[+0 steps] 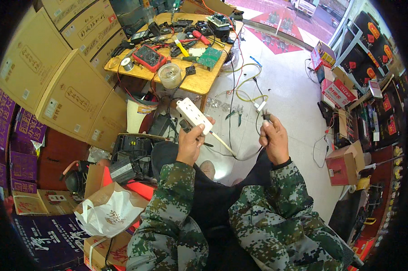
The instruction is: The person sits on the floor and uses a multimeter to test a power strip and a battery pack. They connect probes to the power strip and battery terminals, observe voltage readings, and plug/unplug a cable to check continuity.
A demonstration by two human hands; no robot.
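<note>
In front of my lap, my left hand point(190, 143) grips a white power strip point(193, 112), which is tilted with its socket face up. A short black piece point(185, 126) sticks out beside the strip at the same hand; its kind I cannot make out. To the right, my right hand point(275, 141) pinches a black plug point(266, 115) between thumb and fingers, prongs pointing up and away. The plug is apart from the strip. A pale cord point(222, 143) runs down from the strip, and a dark cable point(250, 156) hangs near my right hand.
Ahead stands a wooden table point(198, 84) with a red multimeter point(149, 58), a green circuit board point(209, 58) and a plastic tub point(169, 76). Pliers point(239, 118) and cables lie on the floor. Stacked cartons point(73, 97) rise at left; an opened box point(345, 165) stands right.
</note>
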